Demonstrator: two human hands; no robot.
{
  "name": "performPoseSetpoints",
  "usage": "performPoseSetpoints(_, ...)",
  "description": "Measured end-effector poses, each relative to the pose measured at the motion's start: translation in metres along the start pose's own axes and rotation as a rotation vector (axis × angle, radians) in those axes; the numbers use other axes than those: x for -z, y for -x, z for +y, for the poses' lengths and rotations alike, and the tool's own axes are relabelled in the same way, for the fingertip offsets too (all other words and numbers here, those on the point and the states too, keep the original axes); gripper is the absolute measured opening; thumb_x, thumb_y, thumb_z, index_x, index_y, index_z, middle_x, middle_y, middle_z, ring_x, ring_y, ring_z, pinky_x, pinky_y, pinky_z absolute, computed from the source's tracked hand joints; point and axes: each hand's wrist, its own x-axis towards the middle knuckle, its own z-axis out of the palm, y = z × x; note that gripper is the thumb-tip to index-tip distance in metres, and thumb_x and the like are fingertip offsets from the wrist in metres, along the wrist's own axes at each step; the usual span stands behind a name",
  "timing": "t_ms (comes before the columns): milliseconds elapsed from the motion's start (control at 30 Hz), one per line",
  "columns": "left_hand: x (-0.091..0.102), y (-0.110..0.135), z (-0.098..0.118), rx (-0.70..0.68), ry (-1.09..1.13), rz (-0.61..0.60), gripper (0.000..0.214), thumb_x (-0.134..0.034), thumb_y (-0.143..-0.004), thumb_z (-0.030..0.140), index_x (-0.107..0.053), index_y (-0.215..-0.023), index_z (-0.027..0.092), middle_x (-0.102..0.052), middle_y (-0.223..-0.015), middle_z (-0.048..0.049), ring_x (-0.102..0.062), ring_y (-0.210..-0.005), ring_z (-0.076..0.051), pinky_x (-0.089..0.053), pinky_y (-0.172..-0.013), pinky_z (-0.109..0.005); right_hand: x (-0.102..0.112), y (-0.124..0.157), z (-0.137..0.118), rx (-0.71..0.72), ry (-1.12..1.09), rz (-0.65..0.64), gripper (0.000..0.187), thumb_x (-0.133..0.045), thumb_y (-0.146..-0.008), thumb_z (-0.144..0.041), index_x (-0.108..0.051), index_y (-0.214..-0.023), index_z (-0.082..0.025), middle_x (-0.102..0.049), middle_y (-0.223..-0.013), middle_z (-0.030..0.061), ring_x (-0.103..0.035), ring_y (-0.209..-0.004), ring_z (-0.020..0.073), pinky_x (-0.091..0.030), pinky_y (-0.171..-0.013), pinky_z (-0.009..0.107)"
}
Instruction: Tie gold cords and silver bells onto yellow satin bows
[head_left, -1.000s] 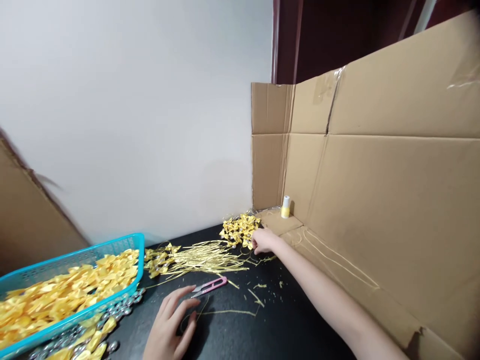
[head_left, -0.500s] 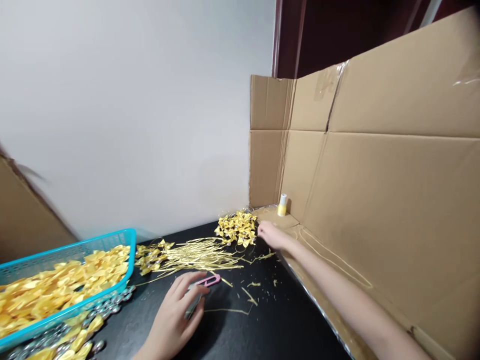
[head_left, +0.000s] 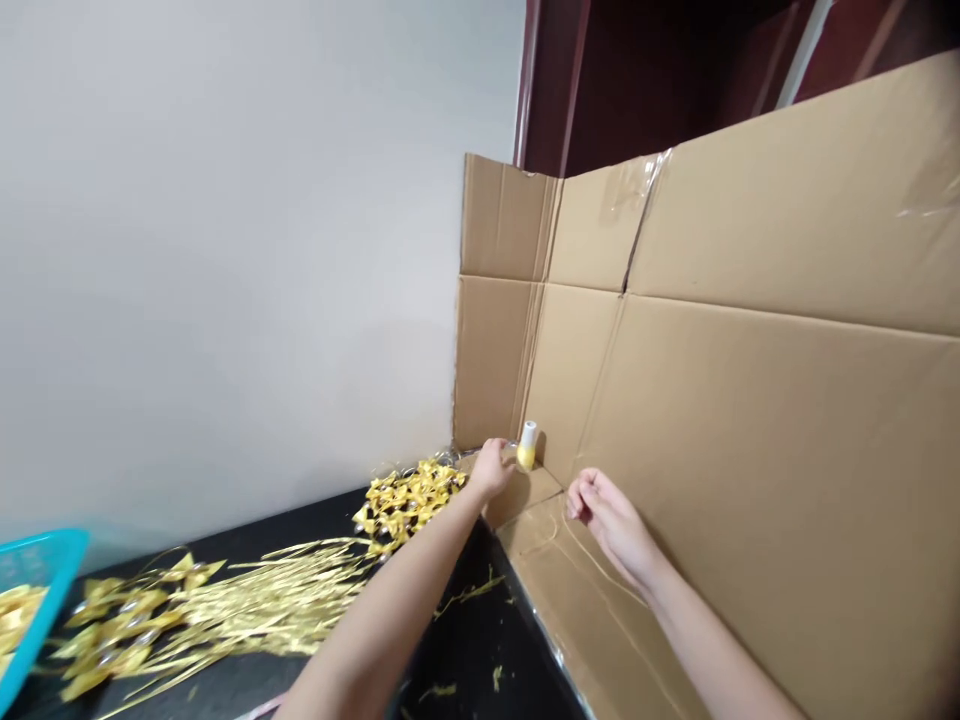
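My left hand (head_left: 491, 468) reaches to the far corner, its thumb and fingers apart just left of a small spool of yellow thread (head_left: 526, 447) with a white top. The spool stands upright on the cardboard. To the right, my right hand (head_left: 611, 525) is raised over the cardboard with thumb and fingers pinched together. Pale thread (head_left: 592, 558) runs close by its fingertips; whether they hold it I cannot tell. Left of my left hand lies a pile of yellow ribbon bows with silvery beads (head_left: 405, 500).
Gold strips (head_left: 277, 600) lie bundled on the black table (head_left: 472, 650), with more beaded bows (head_left: 124, 625) at their left end. A turquoise basket (head_left: 45, 560) of yellow bows is cut off at left. Tall cardboard (head_left: 750, 420) walls the right side. Yellow scraps lie about.
My left hand has left the pink-handled tool and reached forward to the spool. My right hand has drawn back from the bow pile to the right. The view has turned right.
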Motion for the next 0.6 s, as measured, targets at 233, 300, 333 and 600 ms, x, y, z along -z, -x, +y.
performPoseSetpoints(233,-0.040,-0.023,0.010,0.066,0.134,-0.048,0.033,-0.058,-0.091,0.030,-0.056,-0.121,0.016,-0.059,-0.121,-0.0096,-0.062,-0.101,-0.023,-0.053,-0.084,-0.043,0.025,-0.015,0.002,0.021,-0.190,0.143,0.033,-0.064,-0.083,-0.047,-0.046,-0.074,-0.021,-0.038,-0.067,-0.0033,-0.037,-0.064,0.0133,-0.036,-0.067,0.029)
performPoseSetpoints(300,-0.030,-0.017,0.013,0.051,0.177,-0.047,0.032,-0.057,-0.091,0.030,-0.056,-0.120,0.016,-0.059,-0.121,-0.0096,-0.062,-0.101,-0.023,-0.053,-0.084,-0.044,0.033,-0.017,-0.001,0.040,-0.229,0.187,0.032,-0.066,-0.082,-0.045,-0.047,-0.074,-0.021,-0.036,-0.067,-0.0037,-0.034,-0.064,0.0133,-0.035,-0.066,0.028)
performPoseSetpoints(333,-0.020,-0.011,0.015,0.038,0.200,-0.045,0.032,-0.057,-0.091,0.031,-0.056,-0.120,0.016,-0.059,-0.121,-0.0096,-0.062,-0.101,-0.023,-0.053,-0.084,-0.043,0.037,-0.018,-0.003,0.048,-0.248,0.204,0.031,-0.067,-0.082,-0.044,-0.047,-0.074,-0.022,-0.035,-0.067,-0.0039,-0.033,-0.064,0.0131,-0.035,-0.066,0.028)
performPoseSetpoints(600,0.141,0.120,0.019,-0.083,0.312,-0.106,0.048,-0.059,-0.082,0.042,-0.051,-0.121,0.017,-0.062,-0.105,-0.0064,-0.058,-0.096,-0.024,-0.049,-0.085,-0.035,0.020,-0.047,-0.006,-0.093,-0.388,0.085,0.037,-0.077,-0.071,-0.037,-0.045,-0.066,-0.019,-0.034,-0.065,-0.0053,-0.027,-0.056,0.0099,-0.031,-0.055,0.025)
